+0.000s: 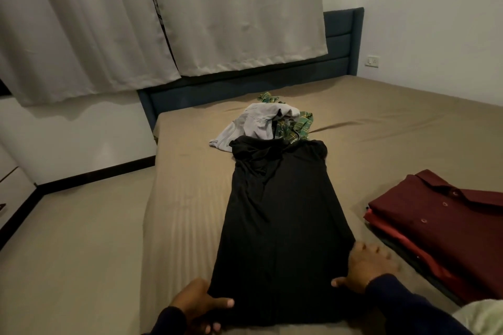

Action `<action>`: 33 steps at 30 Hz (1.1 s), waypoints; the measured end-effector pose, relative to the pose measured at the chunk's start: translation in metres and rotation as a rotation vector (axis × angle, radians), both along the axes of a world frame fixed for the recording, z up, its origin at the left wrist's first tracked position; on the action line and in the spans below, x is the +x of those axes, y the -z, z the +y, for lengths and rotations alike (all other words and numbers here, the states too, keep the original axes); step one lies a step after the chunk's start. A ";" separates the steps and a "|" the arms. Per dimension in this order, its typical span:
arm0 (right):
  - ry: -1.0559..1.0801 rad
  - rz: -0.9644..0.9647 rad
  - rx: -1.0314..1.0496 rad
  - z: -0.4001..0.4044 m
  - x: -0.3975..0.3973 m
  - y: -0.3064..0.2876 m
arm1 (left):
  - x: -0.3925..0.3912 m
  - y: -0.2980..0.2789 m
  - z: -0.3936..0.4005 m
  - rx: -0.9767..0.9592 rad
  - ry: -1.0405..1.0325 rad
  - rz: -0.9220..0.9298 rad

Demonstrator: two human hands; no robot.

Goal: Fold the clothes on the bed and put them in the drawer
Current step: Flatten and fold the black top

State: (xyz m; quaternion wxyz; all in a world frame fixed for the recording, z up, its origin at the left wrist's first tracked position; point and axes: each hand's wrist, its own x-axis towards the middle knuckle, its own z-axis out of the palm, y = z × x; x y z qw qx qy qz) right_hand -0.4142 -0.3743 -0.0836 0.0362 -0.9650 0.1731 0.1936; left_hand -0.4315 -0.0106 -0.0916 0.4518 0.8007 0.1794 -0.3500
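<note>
The left hand (197,304) enters at 7 o'clock in a dark sleeve, thumb pointing toward 3 o'clock, fingers curled beneath. The right hand (363,269) comes in from 5 o'clock, also dark-sleeved, palm down, fingers spread flat toward 1 o'clock, thumb extended toward 9 o'clock.

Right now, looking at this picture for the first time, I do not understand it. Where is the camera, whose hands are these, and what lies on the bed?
There is no machine here. A person wears one camera on the head, looking down at their own hands. A black garment lies stretched along the bed, sides already folded in. The left hand grips its near edge; the right hand rests open at its right side. Behind it lie unfolded grey and green checked clothes. On the right sits a pile of folded red shirts.
</note>
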 end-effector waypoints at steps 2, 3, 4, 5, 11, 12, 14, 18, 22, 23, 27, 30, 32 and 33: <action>-0.172 -0.241 -0.107 0.015 0.004 -0.003 | 0.006 -0.013 0.000 0.156 0.159 0.018; -0.222 -0.326 -0.032 0.025 0.008 -0.003 | 0.010 -0.022 0.000 0.277 0.241 0.008; -0.256 -0.371 0.073 0.038 0.012 -0.006 | 0.015 -0.029 -0.001 0.406 0.312 -0.018; -0.291 -0.401 0.180 0.049 0.018 -0.005 | 0.021 -0.036 -0.003 0.511 0.360 -0.064; -0.490 -0.412 0.497 0.113 0.072 0.015 | 0.062 -0.028 -0.043 0.794 0.364 -0.617; -0.504 -0.401 0.487 0.122 0.080 0.020 | 0.067 -0.025 -0.051 0.752 0.350 -0.690; -0.475 -0.386 0.499 0.136 0.104 0.025 | 0.085 -0.019 -0.060 0.676 0.326 -0.801; -0.247 -0.392 0.635 0.145 0.164 0.027 | 0.130 -0.002 -0.063 0.535 0.320 -0.928; -0.070 -0.396 0.708 0.141 0.230 0.029 | 0.179 0.017 -0.068 0.438 0.336 -0.999; -0.013 -0.398 0.738 0.141 0.246 0.030 | 0.191 0.019 -0.070 0.416 0.341 -1.005; 0.206 -0.406 0.871 0.140 0.307 0.029 | 0.250 0.027 -0.073 0.319 0.344 -1.038; 0.286 -0.398 0.887 0.136 0.344 0.029 | 0.291 0.031 -0.072 0.260 0.331 -1.038; 0.250 -0.385 0.874 0.129 0.366 0.028 | 0.313 0.038 -0.071 0.190 0.300 -1.042; 0.230 -0.417 0.877 0.124 0.375 0.027 | 0.319 0.044 -0.070 0.148 0.282 -1.044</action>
